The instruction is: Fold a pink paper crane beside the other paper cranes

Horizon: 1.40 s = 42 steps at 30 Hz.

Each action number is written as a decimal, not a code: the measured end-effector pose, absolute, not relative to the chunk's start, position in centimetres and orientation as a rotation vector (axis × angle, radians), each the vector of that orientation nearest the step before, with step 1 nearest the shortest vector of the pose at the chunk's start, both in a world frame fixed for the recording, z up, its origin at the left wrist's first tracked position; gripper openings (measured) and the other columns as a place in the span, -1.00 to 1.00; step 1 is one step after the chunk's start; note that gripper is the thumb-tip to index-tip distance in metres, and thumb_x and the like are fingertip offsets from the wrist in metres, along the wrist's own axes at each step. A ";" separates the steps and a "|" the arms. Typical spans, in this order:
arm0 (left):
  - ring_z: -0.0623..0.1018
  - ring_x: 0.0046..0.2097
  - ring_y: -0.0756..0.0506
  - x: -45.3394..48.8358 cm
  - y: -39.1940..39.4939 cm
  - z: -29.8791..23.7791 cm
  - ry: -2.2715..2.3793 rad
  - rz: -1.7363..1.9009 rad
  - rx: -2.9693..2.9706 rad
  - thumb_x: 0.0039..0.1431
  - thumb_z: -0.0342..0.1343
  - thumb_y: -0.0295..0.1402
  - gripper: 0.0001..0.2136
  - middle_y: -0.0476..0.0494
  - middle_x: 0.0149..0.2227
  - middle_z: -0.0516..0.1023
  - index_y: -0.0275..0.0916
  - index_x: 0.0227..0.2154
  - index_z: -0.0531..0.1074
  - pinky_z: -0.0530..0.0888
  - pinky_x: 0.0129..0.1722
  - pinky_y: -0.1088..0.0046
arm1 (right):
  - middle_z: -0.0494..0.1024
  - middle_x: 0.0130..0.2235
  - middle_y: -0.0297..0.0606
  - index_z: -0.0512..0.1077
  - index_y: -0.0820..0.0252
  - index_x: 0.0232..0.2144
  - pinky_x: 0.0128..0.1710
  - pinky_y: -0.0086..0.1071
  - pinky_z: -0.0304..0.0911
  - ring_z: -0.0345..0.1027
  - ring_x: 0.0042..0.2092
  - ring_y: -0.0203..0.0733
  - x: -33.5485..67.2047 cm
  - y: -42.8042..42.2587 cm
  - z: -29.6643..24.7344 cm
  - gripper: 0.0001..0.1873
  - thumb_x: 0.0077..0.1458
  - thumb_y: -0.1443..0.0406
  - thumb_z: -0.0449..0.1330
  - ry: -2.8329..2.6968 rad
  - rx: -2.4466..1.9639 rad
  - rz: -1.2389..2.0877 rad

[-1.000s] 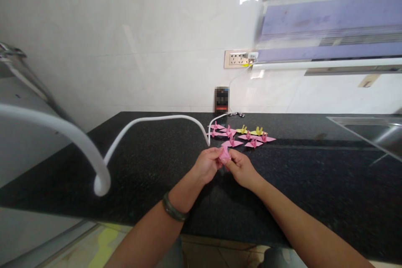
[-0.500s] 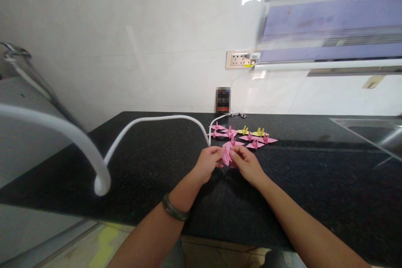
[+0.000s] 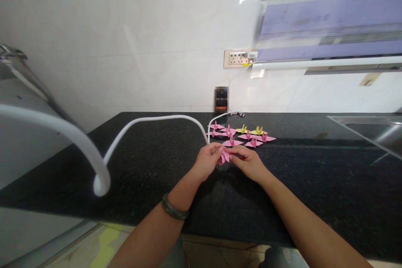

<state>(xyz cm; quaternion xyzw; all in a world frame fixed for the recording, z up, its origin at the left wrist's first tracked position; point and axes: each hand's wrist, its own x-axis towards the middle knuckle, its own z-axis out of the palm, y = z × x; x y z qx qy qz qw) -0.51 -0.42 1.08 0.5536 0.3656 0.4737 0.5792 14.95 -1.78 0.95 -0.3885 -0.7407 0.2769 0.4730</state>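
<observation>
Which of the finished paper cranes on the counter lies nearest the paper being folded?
The pink crane at the group's front left, just beyond the pink paper pinched between left hand and right hand; every other crane sits farther back.

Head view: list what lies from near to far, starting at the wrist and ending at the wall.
bracelet → left hand and right hand pinching the pink paper → cluster of folded paper figures → dark box at the wall's foot → wall socket
</observation>
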 end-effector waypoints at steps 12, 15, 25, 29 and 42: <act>0.40 -0.52 0.08 -0.9 -0.5 1.4 0.797 1.015 1.204 -0.15 0.08 -0.43 -0.83 -0.04 -0.53 0.39 -0.34 -0.42 0.32 0.38 -0.44 0.49 | 0.48 -0.32 -0.24 0.43 0.18 -0.28 -0.30 -0.35 0.23 0.32 -0.31 -0.24 15.4 -2.0 1.2 -0.73 -0.06 0.24 0.08 -1.767 -1.015 0.871; 0.41 -0.50 0.08 -1.0 -0.5 1.3 0.760 1.013 1.218 -0.14 0.06 -0.45 -0.82 -0.06 -0.50 0.40 -0.34 -0.39 0.31 0.38 -0.40 0.47 | 0.47 -0.31 -0.23 0.43 0.18 -0.28 -0.29 -0.35 0.22 0.31 -0.30 -0.24 15.4 -2.0 1.2 -0.74 -0.05 0.24 0.07 -1.769 -0.999 0.869; 0.37 -0.57 0.10 -0.7 -0.6 1.1 0.853 1.000 1.291 -0.19 0.03 -0.53 -0.85 0.00 -0.59 0.37 -0.33 -0.44 0.30 0.33 -0.53 0.58 | 0.43 -0.38 -0.25 0.42 0.19 -0.32 -0.36 -0.38 0.21 0.27 -0.35 -0.26 15.1 -1.9 1.0 -0.75 -0.10 0.23 0.12 -1.806 -1.050 0.813; 0.37 -0.57 0.10 -0.5 -0.6 1.1 0.845 0.975 1.327 -0.20 0.01 -0.55 -0.82 0.02 -0.59 0.37 -0.32 -0.43 0.29 0.33 -0.54 0.58 | 0.40 -0.43 -0.27 0.42 0.18 -0.46 -0.32 -0.36 0.16 0.24 -0.36 -0.27 15.0 -1.8 1.0 -0.84 -0.07 0.23 0.09 -1.804 -1.052 0.628; 0.33 -0.61 0.10 -0.3 -0.6 0.5 0.936 1.007 1.423 -0.13 0.07 -0.24 -0.78 0.00 -0.63 0.35 -0.33 -0.50 0.31 0.30 -0.60 0.59 | 0.31 -0.49 -0.30 0.26 0.19 -0.60 -0.38 -0.40 0.13 0.18 -0.41 -0.28 14.4 -1.7 0.3 -0.80 -0.02 0.23 0.02 -1.772 -1.123 0.492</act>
